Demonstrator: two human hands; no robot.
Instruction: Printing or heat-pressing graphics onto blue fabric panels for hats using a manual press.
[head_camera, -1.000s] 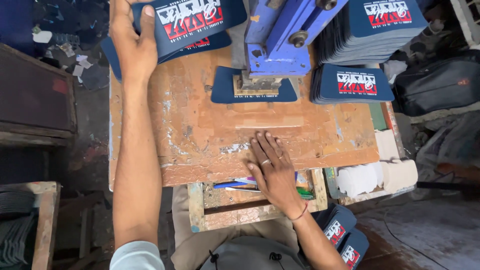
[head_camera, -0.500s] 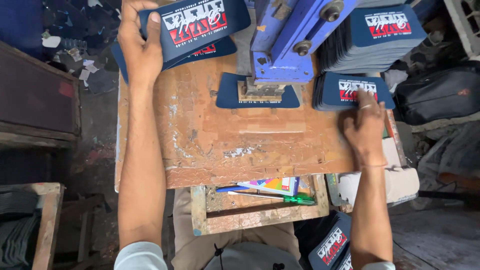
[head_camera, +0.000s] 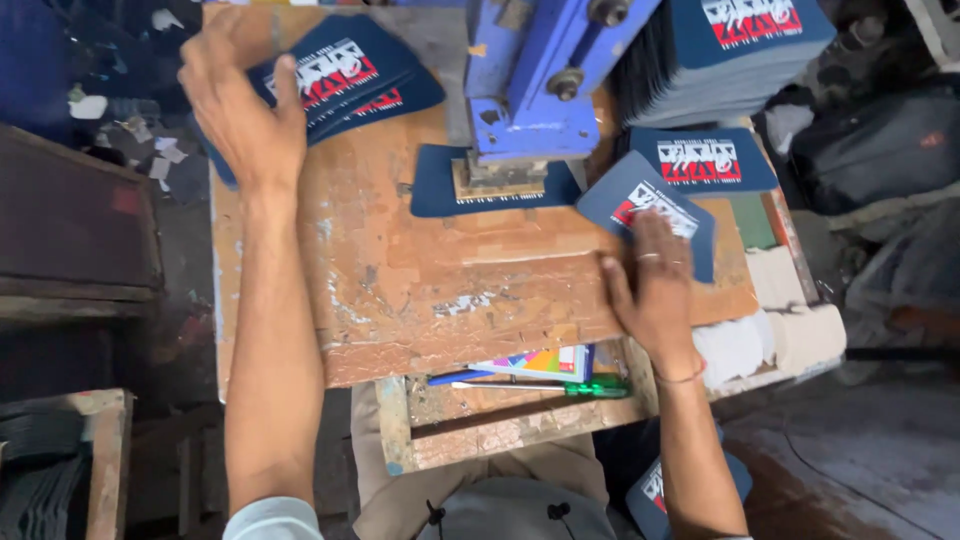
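right hand (head_camera: 655, 290) flat on navy patch (head_camera: 648, 212), worn wooden table (head_camera: 440, 290).

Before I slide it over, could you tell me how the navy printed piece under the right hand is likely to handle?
The navy piece lies flat and thin on the worn table, so it probably slides easily and weighs little. The right hand moves it with flat fingers alone. It seems fairly stiff; like pieces stack neatly.

Navy printed labels (head_camera: 340, 75), each marked in red and white, lay fanned at the worktable's far left corner. A thick stack (head_camera: 740, 40) stood at far right, another label (head_camera: 700, 160) flat before it, and one more (head_camera: 650, 210) tilted beside that. A rainbow-striped packet (head_camera: 540, 362) sat in the tray below.
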